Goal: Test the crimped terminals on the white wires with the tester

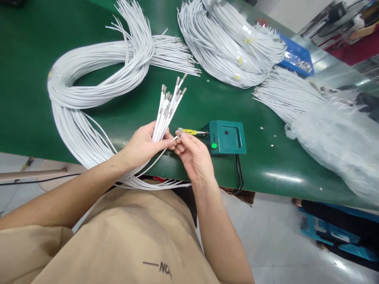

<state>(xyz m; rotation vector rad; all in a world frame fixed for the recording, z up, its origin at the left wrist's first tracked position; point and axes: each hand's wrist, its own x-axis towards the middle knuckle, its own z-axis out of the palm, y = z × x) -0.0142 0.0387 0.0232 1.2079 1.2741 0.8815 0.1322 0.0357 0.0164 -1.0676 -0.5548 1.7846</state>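
Note:
My left hand (148, 142) is wrapped round a bunch of white wires (166, 118), whose metal-tipped ends fan upward above the fingers. One single white wire (158, 158) curves up from below to the fingertips of both hands. My right hand (192, 152) pinches the end of that wire; the tip itself is mostly covered by the fingers. Just beyond the right fingers sits a small green machine (227, 136) with a green button (214, 146). A yellow tool with a metal shaft (191, 131) points from its side toward my right hand.
A large coil of white wires (97, 86) spreads over the green table (26, 98) at left. More wire bundles (225, 47) lie at the back, beside a blue bin (296, 55) of small metal parts. Clear plastic bagging (334, 138) covers wires at right. Black cables (239, 173) hang off the front edge.

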